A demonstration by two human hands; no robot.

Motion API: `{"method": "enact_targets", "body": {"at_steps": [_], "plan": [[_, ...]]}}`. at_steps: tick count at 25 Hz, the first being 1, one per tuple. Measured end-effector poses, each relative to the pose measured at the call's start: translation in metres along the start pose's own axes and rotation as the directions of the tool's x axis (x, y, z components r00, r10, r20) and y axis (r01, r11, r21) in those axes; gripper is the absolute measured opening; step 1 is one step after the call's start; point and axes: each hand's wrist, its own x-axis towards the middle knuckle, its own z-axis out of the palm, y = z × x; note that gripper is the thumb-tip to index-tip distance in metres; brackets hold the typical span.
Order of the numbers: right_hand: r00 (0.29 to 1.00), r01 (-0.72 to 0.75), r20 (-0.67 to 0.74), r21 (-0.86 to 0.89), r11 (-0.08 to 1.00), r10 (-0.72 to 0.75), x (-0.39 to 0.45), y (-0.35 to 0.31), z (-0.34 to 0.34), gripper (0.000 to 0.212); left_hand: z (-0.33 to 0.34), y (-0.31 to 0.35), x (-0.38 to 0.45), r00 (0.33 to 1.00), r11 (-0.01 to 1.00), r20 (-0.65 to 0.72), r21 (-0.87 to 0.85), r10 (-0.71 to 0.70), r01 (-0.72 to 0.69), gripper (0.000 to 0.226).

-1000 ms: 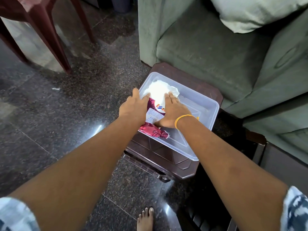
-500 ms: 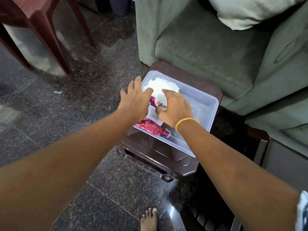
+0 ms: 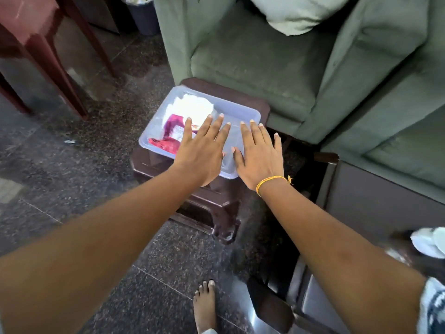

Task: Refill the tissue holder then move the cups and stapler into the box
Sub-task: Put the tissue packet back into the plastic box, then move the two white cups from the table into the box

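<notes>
A clear plastic box (image 3: 243,109) sits on a dark brown stool (image 3: 212,201). Inside it lies a red and white tissue packet (image 3: 172,131) with white tissues (image 3: 192,106) bulging out of its far end. My left hand (image 3: 203,150) hovers flat, fingers spread, over the box's near middle, just right of the packet. My right hand (image 3: 258,155), with a yellow thread at the wrist, is spread flat over the box's near right corner. Neither hand holds anything. No cups or stapler are in view.
A green sofa (image 3: 265,56) with a pale cushion (image 3: 301,13) stands behind the stool. A red-brown table (image 3: 36,44) is at the far left, a dark bin (image 3: 142,13) at the back. My bare foot (image 3: 204,307) is on the dark stone floor. A dark low table (image 3: 361,213) edges the right.
Both hands have let go of the tissue packet and pulled back toward me and to the right, now open above the box. The packet stays lying in the box.
</notes>
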Motion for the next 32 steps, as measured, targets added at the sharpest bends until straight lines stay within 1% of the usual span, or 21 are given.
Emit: {"method": "enact_targets", "body": {"at_steps": [3,8,12,15,17,19,23,25,26,28,29,30,32], "plan": [[0.998,-0.065,-0.026,0.037,0.997,0.066,-0.057,0.047,-0.015,0.062,-0.01,0.066,-0.023,1.0,0.998,-0.013,-0.054,0.017,-0.017,0.065],[0.982,-0.188,-0.02,-0.005,0.982,0.188,-0.178,0.156,-0.04,0.062,-0.018,0.212,-0.067,0.991,0.986,-0.06,-0.116,0.117,-0.123,0.066],[0.959,-0.284,-0.001,-0.035,0.958,0.284,-0.273,0.239,-0.042,0.062,-0.005,0.32,-0.093,0.977,0.967,-0.021,-0.14,0.213,-0.214,0.066],[0.915,-0.403,0.003,-0.039,0.914,0.404,-0.337,0.287,-0.037,0.061,0.003,0.389,-0.115,0.954,0.941,0.028,-0.179,0.298,-0.288,0.066],[0.884,-0.467,-0.005,-0.035,0.883,0.467,-0.371,0.305,-0.034,0.06,0.008,0.419,-0.124,0.93,0.92,0.056,-0.179,0.362,-0.348,0.065],[0.865,-0.502,-0.009,-0.02,0.865,0.502,-0.391,0.31,-0.029,0.06,0.012,0.431,-0.127,0.918,0.912,0.09,-0.182,0.387,-0.367,0.065],[0.806,-0.589,0.006,0.114,0.8,0.592,-0.409,0.321,-0.02,0.063,0.021,0.443,-0.12,0.911,0.904,0.121,-0.23,0.395,-0.362,0.064],[0.765,-0.631,0.037,0.247,0.736,0.643,-0.406,0.325,-0.014,0.069,0.026,0.446,-0.114,0.909,0.903,0.152,-0.262,0.388,-0.341,0.064],[0.729,-0.656,0.072,0.354,0.666,0.68,-0.403,0.326,-0.011,0.072,0.027,0.446,-0.111,0.909,0.903,0.168,-0.279,0.382,-0.328,0.064],[0.624,-0.7,0.187,0.565,0.437,0.759,-0.396,0.329,-0.004,0.077,0.032,0.447,-0.103,0.898,0.888,0.178,-0.314,0.403,-0.337,0.063],[0.574,-0.702,0.229,0.631,0.329,0.786,-0.391,0.331,0.001,0.075,0.035,0.448,-0.098,0.885,0.871,0.175,-0.338,0.431,-0.357,0.063],[0.54,-0.691,0.241,0.673,0.262,0.806,-0.388,0.333,0.006,0.071,0.037,0.45,-0.091,0.875,0.851,0.169,-0.373,0.454,-0.37,0.062],[0.518,-0.663,0.205,0.71,0.239,0.83,-0.385,0.338,0.017,0.058,0.041,0.454,-0.077,0.871,0.814,0.156,-0.463,0.465,-0.352,0.06]]}}
